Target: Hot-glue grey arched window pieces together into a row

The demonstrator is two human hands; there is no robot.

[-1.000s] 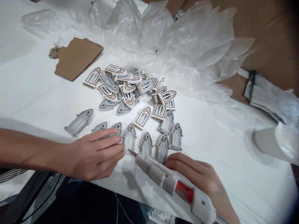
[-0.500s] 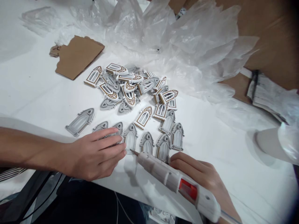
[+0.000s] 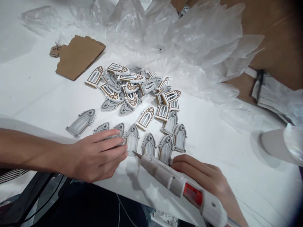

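My right hand (image 3: 203, 176) is wrapped round a white hot glue gun (image 3: 165, 175) with a red window in its body. The gun's metal nozzle points left, at the bottom edge of a grey arched window ornament (image 3: 132, 140). My left hand (image 3: 97, 154) reaches in from the left with its fingers stretched out, the tips beside that same ornament. Under those fingers lie two more grey ornaments, partly hidden. Right of the nozzle are further grey ornaments (image 3: 165, 148) in a loose row, and another (image 3: 80, 123) lies apart at the left.
Behind the row is a pile of white and gold arched window ornaments (image 3: 131, 94). A torn piece of cardboard (image 3: 79, 58) lies back left. Crumpled clear plastic bags (image 3: 189, 44) spread across the back. At the right a white cup (image 3: 276, 143) lies on the white table (image 3: 224, 135).
The glue gun and my right hand have shifted very slightly to the right, the nozzle still at the same ornament's lower edge. My left hand has hardly moved.
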